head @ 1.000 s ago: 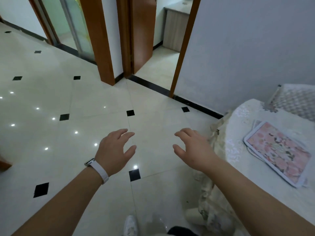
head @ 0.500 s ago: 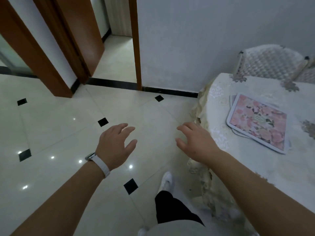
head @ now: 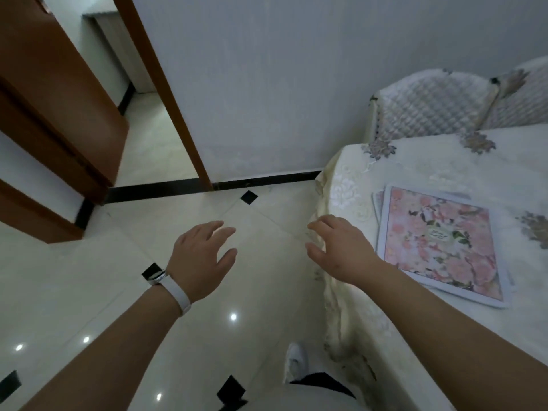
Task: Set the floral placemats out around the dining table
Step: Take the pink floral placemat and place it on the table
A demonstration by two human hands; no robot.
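Fingers (head: 219,229) of the left hand (head: 201,259) are spread and loosely curled, gripping nothing; those of the right hand (head: 341,250) are likewise splayed and empty, hovering over the near-left edge of the bench (head: 444,170) where the tablecloth (head: 341,307) falls away. The floral placemats (head: 439,241) lie in a stack on the bench, close to that left edge and just beyond the right hand, not yet dealt out; how many are in the pile cannot be told, though a second edge shows under the top one.

What could go wrong: the mats look thin and slick, so a pinch at the top corner may lift two at once or slide the whole stack toward the edge. The loose cloth could also catch under the fingertips and bunch, dragging the pile with it. The left hand is out over the floor, well apart from the stack, so it cannot steady the pile yet.

Both forearms reach forward, palms down, wrists level; a white band (head: 175,292) sits on the left wrist. Quilted chair backs (head: 430,105) stand at the far edge.
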